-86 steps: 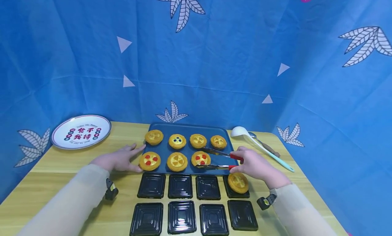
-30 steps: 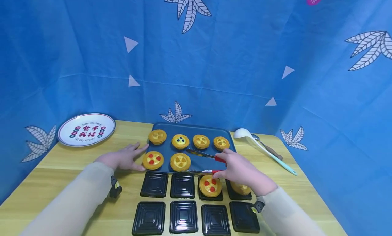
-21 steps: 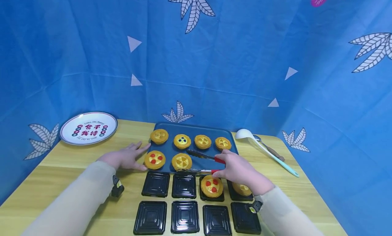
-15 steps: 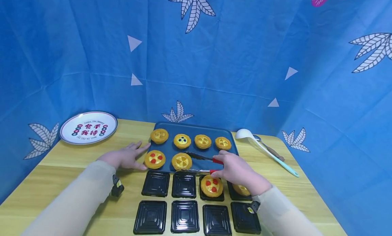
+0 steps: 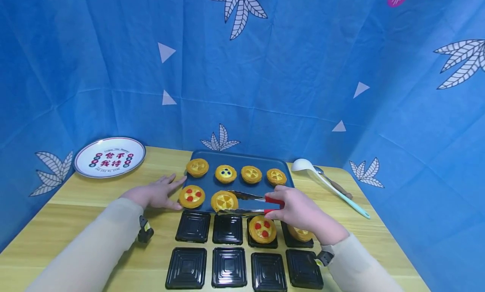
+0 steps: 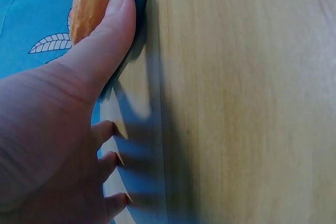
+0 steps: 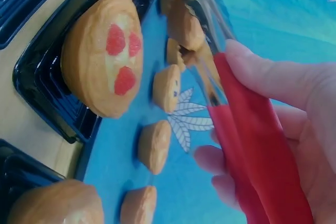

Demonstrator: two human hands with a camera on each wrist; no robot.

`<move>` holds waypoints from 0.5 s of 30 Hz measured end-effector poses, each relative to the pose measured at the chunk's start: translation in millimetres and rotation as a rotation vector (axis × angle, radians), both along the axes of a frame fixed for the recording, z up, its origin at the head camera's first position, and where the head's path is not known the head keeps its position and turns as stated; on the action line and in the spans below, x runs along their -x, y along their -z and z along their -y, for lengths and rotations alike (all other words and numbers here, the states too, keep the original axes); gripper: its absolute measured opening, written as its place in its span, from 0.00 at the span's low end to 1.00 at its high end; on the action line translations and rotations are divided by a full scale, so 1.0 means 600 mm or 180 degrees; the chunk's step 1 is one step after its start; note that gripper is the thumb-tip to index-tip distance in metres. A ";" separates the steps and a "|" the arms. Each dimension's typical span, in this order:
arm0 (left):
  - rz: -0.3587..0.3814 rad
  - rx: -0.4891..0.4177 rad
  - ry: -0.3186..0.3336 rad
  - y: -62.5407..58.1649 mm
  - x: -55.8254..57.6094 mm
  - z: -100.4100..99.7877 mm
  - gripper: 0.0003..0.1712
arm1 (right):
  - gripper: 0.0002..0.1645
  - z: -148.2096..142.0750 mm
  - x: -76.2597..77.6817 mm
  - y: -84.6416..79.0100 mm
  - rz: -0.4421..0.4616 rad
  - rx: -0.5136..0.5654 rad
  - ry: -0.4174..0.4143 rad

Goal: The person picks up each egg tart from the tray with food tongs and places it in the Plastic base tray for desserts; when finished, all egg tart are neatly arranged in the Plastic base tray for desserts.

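Observation:
In the head view, my right hand [image 5: 301,208] grips red-handled metal tongs [image 5: 250,211]. Their tips lie on either side of an egg tart [image 5: 224,200] with wedge-patterned topping, in the front row of the blue baking tray [image 5: 261,158]. Fingers and thumb wrap the red handles [image 7: 257,145] in the right wrist view. My left hand [image 5: 156,195] lies spread at the tray's left edge, its thumb [image 6: 118,24] against the rim beside a red-dotted tart [image 5: 191,197]. A tart with red pieces [image 5: 262,230] sits on a black square plastic holder.
Several black holders [image 5: 186,269] stand in two rows before the tray; another tart [image 5: 301,234] sits on the right one, partly behind my hand. More tarts [image 5: 225,174] line the tray's back. A white plate [image 5: 110,157] is at left, a ladle [image 5: 333,184] and brown-handled spoon [image 5: 337,187] at right.
The red-topped tart has gone from the tray to a black holder. The tongs have moved left to the wedge-patterned tart and closed around it. My left hand stays at the tray's edge.

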State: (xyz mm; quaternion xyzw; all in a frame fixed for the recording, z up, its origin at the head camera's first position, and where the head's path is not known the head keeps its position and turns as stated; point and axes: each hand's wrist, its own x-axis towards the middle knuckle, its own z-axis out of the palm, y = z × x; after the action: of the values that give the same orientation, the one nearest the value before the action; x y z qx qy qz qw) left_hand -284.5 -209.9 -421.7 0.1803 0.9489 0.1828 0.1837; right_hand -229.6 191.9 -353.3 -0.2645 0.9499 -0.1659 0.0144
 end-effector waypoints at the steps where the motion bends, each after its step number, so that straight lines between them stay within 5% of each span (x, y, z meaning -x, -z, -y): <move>1: 0.0002 -0.0009 0.0002 0.000 0.000 0.000 0.60 | 0.33 -0.003 -0.004 -0.003 0.0043 -0.0007 -0.0038; 15: 0.0014 -0.0015 -0.0013 0.000 0.003 0.003 0.61 | 0.35 -0.026 -0.031 0.013 0.0082 -0.0197 -0.0327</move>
State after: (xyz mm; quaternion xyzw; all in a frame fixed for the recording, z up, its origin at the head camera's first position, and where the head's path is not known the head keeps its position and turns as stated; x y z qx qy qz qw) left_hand -286.1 -211.4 -422.0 0.1784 0.9484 0.1858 0.1850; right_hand -211.2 207.5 -361.0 -0.3101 0.9395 -0.1388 0.0432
